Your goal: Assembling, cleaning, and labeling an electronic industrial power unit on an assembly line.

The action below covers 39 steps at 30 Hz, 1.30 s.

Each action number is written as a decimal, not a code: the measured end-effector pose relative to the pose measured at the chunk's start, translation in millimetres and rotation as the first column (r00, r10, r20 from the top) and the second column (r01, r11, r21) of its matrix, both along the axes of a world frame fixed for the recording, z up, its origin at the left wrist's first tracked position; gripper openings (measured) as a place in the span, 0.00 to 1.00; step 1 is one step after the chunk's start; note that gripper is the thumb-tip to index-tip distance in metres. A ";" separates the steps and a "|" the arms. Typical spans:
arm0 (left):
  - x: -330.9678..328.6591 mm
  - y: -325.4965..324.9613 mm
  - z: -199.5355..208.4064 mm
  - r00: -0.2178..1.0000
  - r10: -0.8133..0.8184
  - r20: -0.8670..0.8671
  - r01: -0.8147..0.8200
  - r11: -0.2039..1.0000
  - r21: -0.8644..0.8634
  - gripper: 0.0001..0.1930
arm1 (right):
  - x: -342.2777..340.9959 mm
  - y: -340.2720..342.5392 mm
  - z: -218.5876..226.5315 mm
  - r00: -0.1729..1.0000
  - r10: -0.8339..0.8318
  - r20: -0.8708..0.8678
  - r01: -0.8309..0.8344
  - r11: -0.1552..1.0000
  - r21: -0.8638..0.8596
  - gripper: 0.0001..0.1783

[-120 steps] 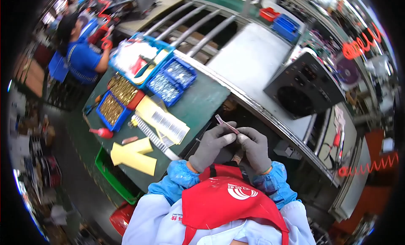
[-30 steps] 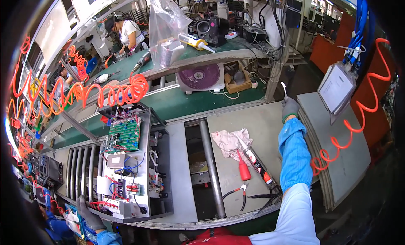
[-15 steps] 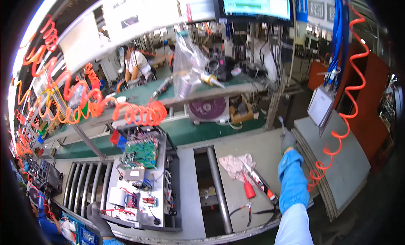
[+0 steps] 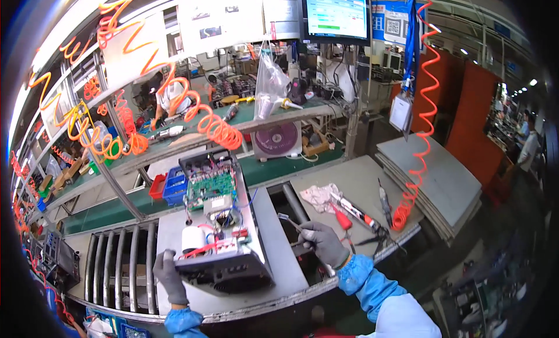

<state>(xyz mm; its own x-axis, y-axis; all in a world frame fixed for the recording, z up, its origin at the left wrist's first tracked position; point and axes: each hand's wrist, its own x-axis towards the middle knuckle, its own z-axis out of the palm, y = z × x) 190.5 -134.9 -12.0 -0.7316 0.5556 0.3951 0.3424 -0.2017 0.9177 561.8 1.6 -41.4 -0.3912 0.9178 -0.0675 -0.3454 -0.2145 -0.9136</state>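
A powered-equipment chassis (image 4: pixel 233 268) stands on a light grey board (image 4: pixel 279 239), its top uncovered. Inside it show a green circuit board (image 4: pixel 212 186), a white cylinder (image 4: pixel 193 239) and red and blue wires. My left hand (image 4: pixel 170 278), in a grey glove, grips the chassis at its near left corner; its fingertips are partly hidden. To the right of the chassis, my gloved right hand (image 4: pixel 326 245) is closed around a slim metal tool (image 4: pixel 289 222) with a pale end, pointing up and left. The tool's exact kind is unclear.
Metal rollers (image 4: pixel 119 268) lie left, with a gap and roller (image 4: pixel 296 203) behind my right hand. Right are a rag (image 4: pixel 320 196), a red-handled tool (image 4: pixel 342 217), a tube (image 4: pixel 356 213) and a slim driver (image 4: pixel 384 204). Orange coiled hoses (image 4: pixel 218 128) hang overhead; stacked panels (image 4: pixel 431 169) stand right.
My right hand has come from the far right toward the chassis, carrying the slim tool. The chassis has turned, with its dark panel now facing me. The head view has shifted.
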 end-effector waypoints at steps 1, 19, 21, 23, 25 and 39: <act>-0.4 -2.2 0.5 0.999 -0.041 -0.012 0.041 0.999 0.022 0.16 | -7.1 -19.1 3.4 1.000 -0.003 -0.008 0.004 1.000 0.018 0.12; 1.5 -23.0 -1.8 0.628 0.104 -0.771 -0.169 0.986 -0.005 0.15 | -41.5 -120.4 14.1 0.923 -0.175 0.342 -0.001 0.889 0.457 0.12; 20.8 -22.6 11.9 0.457 0.039 -0.889 -0.027 0.999 0.030 0.16 | -54.6 -105.4 1.4 0.939 -0.132 0.318 -0.032 0.886 0.462 0.12; 29.3 -17.0 3.2 0.402 -0.127 -0.907 0.128 0.988 -0.082 0.16 | -64.2 -92.9 -9.9 0.913 -0.156 0.377 -0.066 0.857 0.512 0.13; 29.2 -10.9 -4.5 0.418 -0.093 -0.904 0.108 0.993 -0.052 0.15 | -72.0 -84.4 -19.3 0.901 -0.204 0.383 -0.114 0.741 0.662 0.13; 13.5 26.1 -29.4 0.175 0.355 -0.919 0.257 0.884 0.390 0.20 | -79.7 -56.3 -43.8 0.853 -0.366 0.373 -0.132 0.540 0.831 0.12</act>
